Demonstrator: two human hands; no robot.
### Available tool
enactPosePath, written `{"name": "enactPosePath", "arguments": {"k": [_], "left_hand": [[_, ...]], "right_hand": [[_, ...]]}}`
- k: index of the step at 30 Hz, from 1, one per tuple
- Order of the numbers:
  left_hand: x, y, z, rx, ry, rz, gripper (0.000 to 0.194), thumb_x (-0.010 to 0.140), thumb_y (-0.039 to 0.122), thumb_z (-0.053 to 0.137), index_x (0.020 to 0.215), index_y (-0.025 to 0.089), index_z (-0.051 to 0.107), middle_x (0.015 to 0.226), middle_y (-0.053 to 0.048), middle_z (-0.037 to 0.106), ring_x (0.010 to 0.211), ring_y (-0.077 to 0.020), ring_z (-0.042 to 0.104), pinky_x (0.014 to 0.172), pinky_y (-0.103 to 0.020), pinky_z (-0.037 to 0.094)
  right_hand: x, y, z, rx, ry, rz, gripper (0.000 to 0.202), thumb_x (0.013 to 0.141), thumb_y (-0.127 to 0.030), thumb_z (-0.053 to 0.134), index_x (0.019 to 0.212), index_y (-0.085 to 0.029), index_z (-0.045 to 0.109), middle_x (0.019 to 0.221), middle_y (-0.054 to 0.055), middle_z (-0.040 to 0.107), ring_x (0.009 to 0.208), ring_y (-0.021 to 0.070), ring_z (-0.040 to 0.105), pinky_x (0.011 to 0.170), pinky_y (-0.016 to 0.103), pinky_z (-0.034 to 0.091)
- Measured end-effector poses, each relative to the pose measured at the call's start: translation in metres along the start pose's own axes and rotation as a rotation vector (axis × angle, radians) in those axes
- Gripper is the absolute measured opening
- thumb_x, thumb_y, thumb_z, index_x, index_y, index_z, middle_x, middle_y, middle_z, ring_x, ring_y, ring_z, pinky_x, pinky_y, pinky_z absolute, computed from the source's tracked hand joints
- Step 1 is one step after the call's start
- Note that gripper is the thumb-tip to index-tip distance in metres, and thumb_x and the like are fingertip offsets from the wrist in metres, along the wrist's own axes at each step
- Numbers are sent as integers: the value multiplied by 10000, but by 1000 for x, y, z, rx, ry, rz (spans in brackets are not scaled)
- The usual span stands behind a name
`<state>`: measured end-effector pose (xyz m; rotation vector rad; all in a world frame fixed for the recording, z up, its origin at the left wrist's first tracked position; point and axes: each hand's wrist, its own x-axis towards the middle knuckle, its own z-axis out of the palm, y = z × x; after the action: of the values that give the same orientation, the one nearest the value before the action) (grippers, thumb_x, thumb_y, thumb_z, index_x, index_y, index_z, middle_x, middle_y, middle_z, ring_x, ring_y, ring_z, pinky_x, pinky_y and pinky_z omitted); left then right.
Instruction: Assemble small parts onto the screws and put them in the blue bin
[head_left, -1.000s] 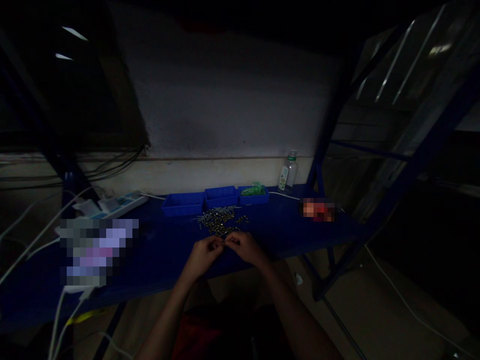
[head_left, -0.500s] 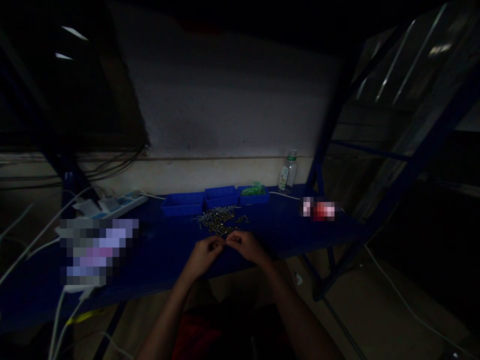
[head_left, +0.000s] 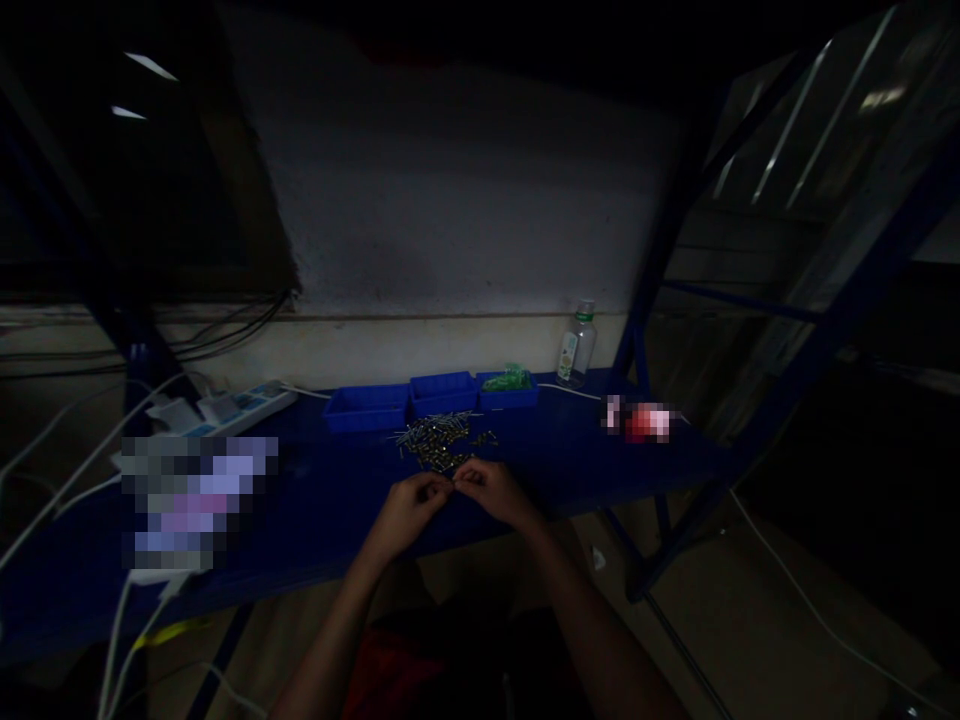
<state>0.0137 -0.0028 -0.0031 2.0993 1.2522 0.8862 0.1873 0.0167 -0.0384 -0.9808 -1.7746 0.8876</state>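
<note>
My left hand (head_left: pixel 410 508) and my right hand (head_left: pixel 489 488) meet fingertip to fingertip over the front part of the blue table (head_left: pixel 322 510). Both are closed in a pinch. Whatever sits between the fingertips is too small and dark to name. Just beyond the fingers lies a loose pile of small metal parts (head_left: pixel 439 440), some long and thin like screws or pins, others short and brass-coloured. Behind the pile stand three blue bins in a row: a wide left bin (head_left: pixel 366 408), a middle bin (head_left: pixel 442 394) and a right bin (head_left: pixel 508 397) with green plastic (head_left: pixel 510 378) in it.
A clear bottle (head_left: pixel 576 345) stands at the back right, near a blurred red and white thing (head_left: pixel 639 419). At the left are a power strip (head_left: pixel 251 405) with plugs, a blurred-out object (head_left: pixel 199 500) and white cables. Blue frame posts (head_left: pixel 664 250) flank the table.
Both hands stay pinched together in almost the same place. The right fingertips have shifted very slightly. The pile and bins look unchanged.
</note>
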Motion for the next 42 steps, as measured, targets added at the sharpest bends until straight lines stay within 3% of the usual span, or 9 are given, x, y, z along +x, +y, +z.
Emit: {"name": "enactPosePath", "arguments": {"k": [11, 15, 27, 42], "left_hand": [[2, -10, 1, -1, 59, 40, 261, 786, 378, 530, 852, 159, 656, 821, -45, 676, 736, -172, 603, 674, -248, 434], [2, -7, 0, -20, 77, 29, 228, 782, 348, 535, 864, 166, 644, 855, -37, 678, 797, -177, 608, 728, -250, 436], [1, -9, 2, -60, -15, 0, 301, 772, 433, 548, 791, 149, 644, 678, -3, 633, 627, -140, 556, 573, -206, 397], [1, -9, -1, -67, 31, -13, 266, 809, 386, 508, 855, 165, 648, 808, -25, 686, 752, -180, 620, 674, -235, 439]], "right_hand": [[0, 3, 5, -95, -57, -30, 122, 787, -259, 574, 841, -184, 654, 808, 3, 673, 724, 128, 610, 656, 211, 439], [-1, -4, 3, -135, -8, -55, 169, 832, -264, 512, 864, -184, 658, 834, 9, 677, 739, 126, 611, 678, 213, 431], [-2, -6, 2, -61, -42, -15, 186, 794, -333, 564, 811, -169, 651, 780, 3, 669, 718, 123, 606, 657, 208, 433], [0, -3, 2, -34, -14, 17, 185, 786, -303, 573, 897, -172, 639, 836, 23, 669, 752, 130, 614, 685, 226, 456]]}}
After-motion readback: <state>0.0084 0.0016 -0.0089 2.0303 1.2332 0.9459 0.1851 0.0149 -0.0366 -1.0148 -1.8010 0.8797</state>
